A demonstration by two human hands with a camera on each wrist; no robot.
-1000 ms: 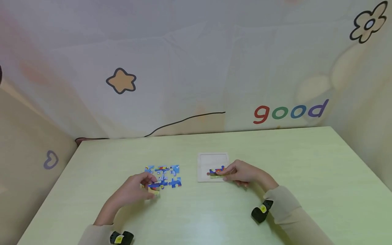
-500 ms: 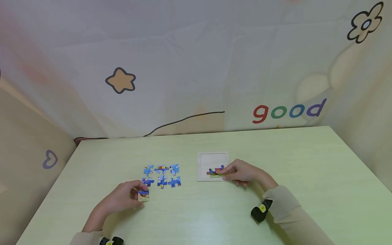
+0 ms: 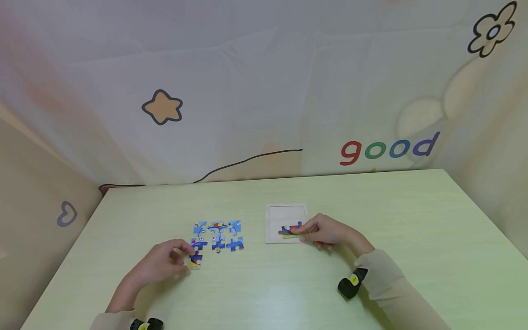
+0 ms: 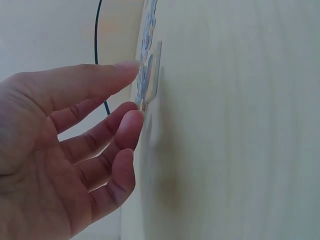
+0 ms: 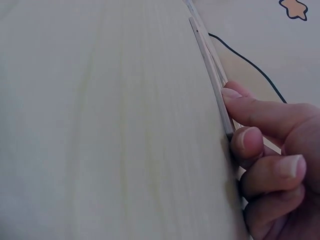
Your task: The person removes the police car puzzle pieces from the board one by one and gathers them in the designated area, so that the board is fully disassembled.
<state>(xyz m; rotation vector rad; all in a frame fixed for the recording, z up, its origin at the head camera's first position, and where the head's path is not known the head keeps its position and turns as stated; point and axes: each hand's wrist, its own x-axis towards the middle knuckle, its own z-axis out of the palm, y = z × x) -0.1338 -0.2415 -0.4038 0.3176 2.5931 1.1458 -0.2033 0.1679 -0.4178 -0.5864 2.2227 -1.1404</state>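
Observation:
On the table's left side, my left hand (image 3: 162, 263) is at a small jigsaw piece (image 3: 195, 261) with a yellow lower edge, lying below a group of blue pieces (image 3: 218, 240). Thumb and fingertips stand apart at that piece's left side; the left wrist view shows the loosely bent left hand (image 4: 90, 130). Farther right, my right hand (image 3: 327, 231) reaches over the right edge of a white puzzle tray (image 3: 273, 215), thumb and index finger pinching at a colourful jigsaw piece (image 3: 297, 226) low in it. In the right wrist view the right hand (image 5: 272, 150) partly hides the tray's edge.
The pale green table (image 3: 264, 293) runs back to a printed cloth (image 3: 247, 91) hanging behind it. Black wrist cameras sit on both cuffs, such as the right wrist camera (image 3: 352, 284).
My left hand has carried the yellow-edged piece left, set it below the group's left column and loosened its fingers from it. My right hand stays at the tray.

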